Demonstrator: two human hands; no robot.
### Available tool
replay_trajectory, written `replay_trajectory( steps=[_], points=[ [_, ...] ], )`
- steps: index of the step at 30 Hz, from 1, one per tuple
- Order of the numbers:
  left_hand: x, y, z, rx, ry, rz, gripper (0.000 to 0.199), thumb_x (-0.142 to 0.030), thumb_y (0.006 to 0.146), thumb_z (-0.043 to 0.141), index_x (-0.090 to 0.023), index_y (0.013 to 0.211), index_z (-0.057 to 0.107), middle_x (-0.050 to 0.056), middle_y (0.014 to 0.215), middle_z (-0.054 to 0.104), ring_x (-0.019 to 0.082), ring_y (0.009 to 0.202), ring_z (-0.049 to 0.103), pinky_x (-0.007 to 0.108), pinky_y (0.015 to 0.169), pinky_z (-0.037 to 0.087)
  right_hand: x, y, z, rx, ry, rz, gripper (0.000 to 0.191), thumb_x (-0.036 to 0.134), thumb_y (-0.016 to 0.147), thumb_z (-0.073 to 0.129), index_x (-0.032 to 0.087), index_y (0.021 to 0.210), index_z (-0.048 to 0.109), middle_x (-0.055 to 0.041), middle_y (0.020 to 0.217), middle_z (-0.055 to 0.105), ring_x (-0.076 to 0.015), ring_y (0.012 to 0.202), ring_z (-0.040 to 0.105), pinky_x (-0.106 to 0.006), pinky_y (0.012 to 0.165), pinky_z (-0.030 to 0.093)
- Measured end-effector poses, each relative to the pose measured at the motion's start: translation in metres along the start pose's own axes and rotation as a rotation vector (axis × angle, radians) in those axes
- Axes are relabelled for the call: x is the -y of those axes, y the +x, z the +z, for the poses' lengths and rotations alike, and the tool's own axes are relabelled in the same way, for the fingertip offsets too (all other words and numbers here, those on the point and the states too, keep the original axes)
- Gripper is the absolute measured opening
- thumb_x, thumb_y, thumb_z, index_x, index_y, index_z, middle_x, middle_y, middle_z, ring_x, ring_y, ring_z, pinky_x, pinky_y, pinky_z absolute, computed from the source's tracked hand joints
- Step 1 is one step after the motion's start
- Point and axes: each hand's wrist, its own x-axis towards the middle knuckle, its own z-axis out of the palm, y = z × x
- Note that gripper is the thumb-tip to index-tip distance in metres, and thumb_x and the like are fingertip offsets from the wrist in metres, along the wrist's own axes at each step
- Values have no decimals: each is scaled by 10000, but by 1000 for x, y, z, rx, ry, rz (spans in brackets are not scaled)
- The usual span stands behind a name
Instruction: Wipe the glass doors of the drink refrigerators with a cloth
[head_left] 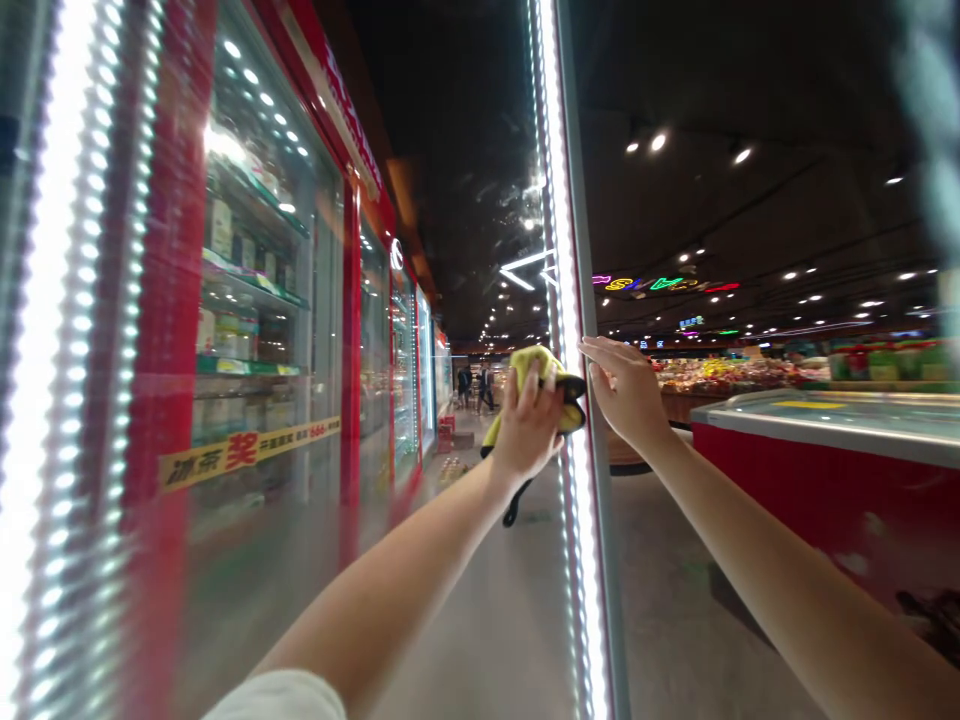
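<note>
Item one, the cloth (534,362): yellow with black or dark-lined parts, bunched into a folded pad, set against the glass door beside its bright light strip (555,130), with a dark end hanging loose below. We hold it in our left hand (527,420), fingers bent and slightly spread over the folds, palm turned towards the pane. Handling, as we judge it: light, soft and limp, with nothing fragile about it; the bundle should yield under the fingers and its layers may slide over one another or open out. Best hold: the thick folded middle, taken under a flat palm with the fingers across it, and the dangling end gathered in so it does not drag. Whether it is damp we cannot tell. Item two, our right hand (626,392): holding nothing that we can see, open, fingers extended together towards the door's upright frame (589,300); the fingertips are at its edge, though contact is hard to confirm. The door, by our judgement, is stiff, smooth and the heavier piece, steadier taken at the frame than on the slick pane. Surroundings: red-framed coolers (349,390) with stocked shelves at left, a red-sided chest freezer (795,490) at right.
</note>
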Motion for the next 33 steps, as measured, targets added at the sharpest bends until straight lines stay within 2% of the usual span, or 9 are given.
replay_trajectory(
  steps=[4,8,11,15,18,21,25,31,33],
  points=[
    [0,-21,0,74,11,194,717,-442,863,703,-100,1463,508,172,1651,347,388,1577,130,611,1306,120,7,-5,2,14,0,-40,456,168,958,442,247,1334,689,-65,1286,733,-259,1233,643,-483,1119,489],
    [53,-21,-24,-25,44,-121,733,-428,845,735,-118,1469,508,169,1685,258,395,1582,86,629,1299,95,6,-11,5,54,4,-50,462,171,950,432,254,1321,695,-60,1317,717,-260,1268,622,-493,1129,479],
    [61,-41,-29,-49,84,-263,797,-415,820,762,-112,1497,470,195,1692,204,427,1576,21,691,1273,65,12,-16,10,52,36,-26,445,195,956,433,262,1302,705,-54,1307,722,-259,1274,624,-503,1131,486],
    [32,-66,-20,91,51,71,739,-454,847,720,-161,1486,493,144,1703,194,369,1587,42,624,1299,71,36,-12,27,68,114,-5,455,194,969,421,249,1344,672,-41,1366,691,-233,1338,590,-476,1164,475],
    [38,-57,-23,130,21,188,701,-455,873,690,-181,1487,494,106,1699,238,326,1592,89,560,1316,84,52,-2,40,96,148,1,483,168,973,390,214,1384,640,-47,1437,641,-220,1417,519,-454,1198,445],
    [75,-50,-40,46,46,-37,692,-417,866,701,-165,1479,503,118,1694,258,350,1592,77,591,1308,95,58,2,43,117,153,21,498,164,955,421,212,1408,621,-60,1484,600,-248,1452,478,-487,1212,426],
    [98,-79,-55,-24,124,-343,770,-365,819,750,-133,1499,472,163,1699,213,404,1584,9,657,1285,95,58,-4,40,123,133,26,502,169,953,443,233,1424,605,-54,1509,576,-258,1464,461,-510,1222,409],
    [77,-99,-50,156,78,105,716,-450,847,726,-193,1476,498,102,1705,223,354,1592,74,611,1301,88,91,7,58,175,66,-37,495,136,982,395,201,1431,593,-89,1572,501,-265,1507,392,-512,1220,396],
    [92,-89,-57,139,78,89,671,-453,872,695,-200,1466,513,90,1703,241,345,1591,110,588,1308,99,105,15,64,210,14,-61,514,123,979,405,212,1459,564,-93,1611,443,-292,1521,364,-569,1219,372]
  ],
)
